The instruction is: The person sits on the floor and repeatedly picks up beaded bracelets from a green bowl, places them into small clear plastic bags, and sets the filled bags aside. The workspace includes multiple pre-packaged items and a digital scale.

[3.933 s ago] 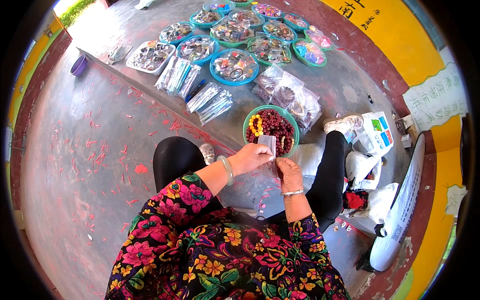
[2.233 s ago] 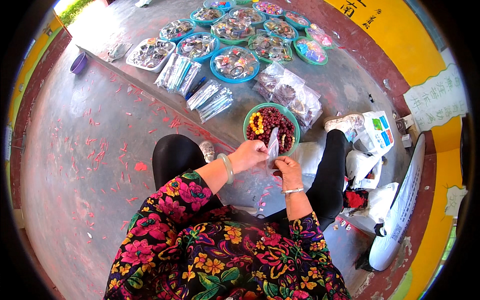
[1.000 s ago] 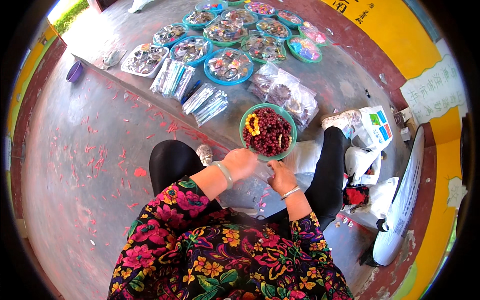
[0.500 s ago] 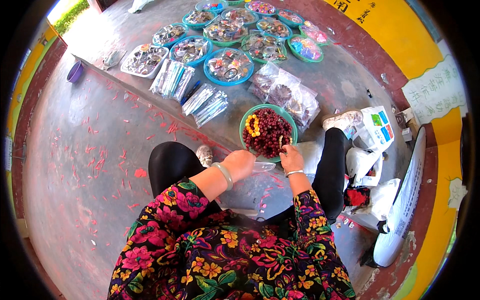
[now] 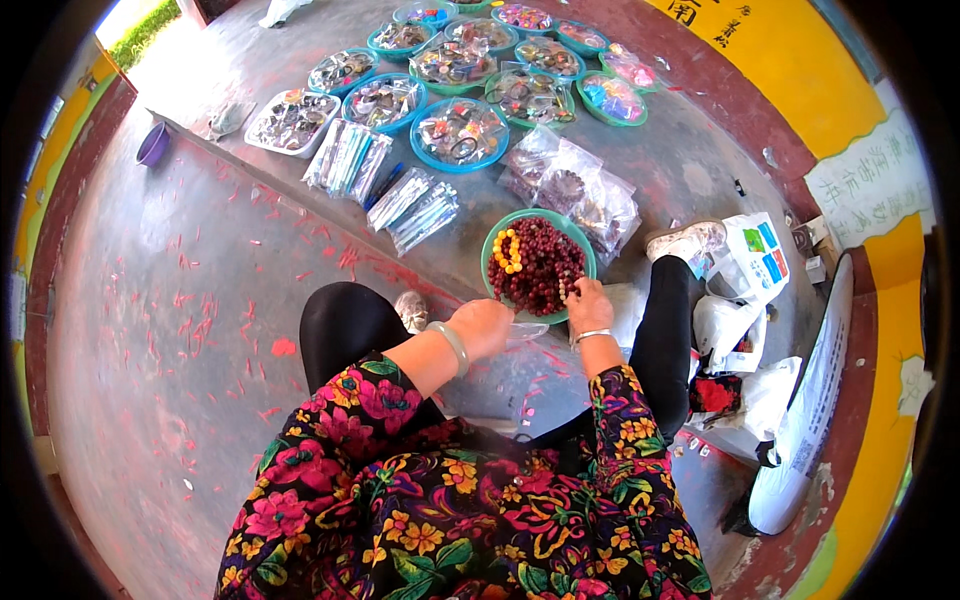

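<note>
A green bowl (image 5: 490,240) full of dark red bead bracelets, with a yellow bead string at its left side, stands on the concrete step in front of my knees. My right hand (image 5: 590,303) rests at the bowl's near right rim, fingers pinched among the beads. My left hand (image 5: 487,326) hovers just below the bowl and holds a small clear plastic bag (image 5: 528,332). Both wrists carry a bangle.
Further back lie several blue and green trays (image 5: 460,133) of trinkets, clear packets (image 5: 412,205) and bagged items (image 5: 575,190). A purple cup (image 5: 152,145) stands far left. White bags (image 5: 745,300) and a long white sack (image 5: 815,400) sit at my right. Red scraps litter the floor.
My right hand left the clear bag that both hands held up and reached forward into the bead bowl. My left hand lowered with the bag and stayed below the bowl.
</note>
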Tool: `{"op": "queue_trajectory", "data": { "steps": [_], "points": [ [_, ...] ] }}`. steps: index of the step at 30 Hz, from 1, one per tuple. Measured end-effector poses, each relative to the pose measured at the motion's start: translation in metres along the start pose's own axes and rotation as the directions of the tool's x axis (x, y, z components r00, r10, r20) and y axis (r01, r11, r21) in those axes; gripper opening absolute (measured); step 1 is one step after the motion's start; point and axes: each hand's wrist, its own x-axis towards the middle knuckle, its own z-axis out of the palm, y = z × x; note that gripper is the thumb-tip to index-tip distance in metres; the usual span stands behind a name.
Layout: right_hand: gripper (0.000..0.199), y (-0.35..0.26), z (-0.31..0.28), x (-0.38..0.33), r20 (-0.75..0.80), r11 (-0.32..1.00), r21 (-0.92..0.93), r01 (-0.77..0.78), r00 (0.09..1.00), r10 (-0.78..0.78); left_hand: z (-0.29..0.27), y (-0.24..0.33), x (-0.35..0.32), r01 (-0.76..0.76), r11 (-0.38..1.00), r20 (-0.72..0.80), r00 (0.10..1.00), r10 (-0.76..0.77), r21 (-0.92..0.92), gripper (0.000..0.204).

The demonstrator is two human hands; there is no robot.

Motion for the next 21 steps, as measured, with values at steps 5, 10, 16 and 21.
{"op": "queue_trajectory", "data": {
  "steps": [5,10,16,21],
  "points": [
    [0.023,0.001,-0.048,-0.011,-0.093,0.901,0.428,0.072,0.995,-0.035,0.006,-0.004,0.0,-0.037,0.997,-0.127,0.991,0.028,-0.066,0.015],
    [0.021,-0.02,-0.107,-0.047,0.048,0.499,0.867,-0.008,0.997,-0.068,0.0,0.004,-0.006,-0.073,0.985,-0.264,0.964,0.03,-0.155,0.013],
    [0.024,-0.028,-0.11,-0.075,0.15,0.276,0.959,-0.072,0.95,-0.273,-0.003,0.007,-0.003,-0.052,0.969,-0.203,0.979,0.001,-0.244,0.014],
    [0.022,-0.031,-0.103,-0.081,0.16,0.482,0.876,0.001,0.943,-0.293,0.0,0.003,-0.004,-0.187,0.951,-0.302,0.947,0.108,-0.245,0.016]
  ]
}}
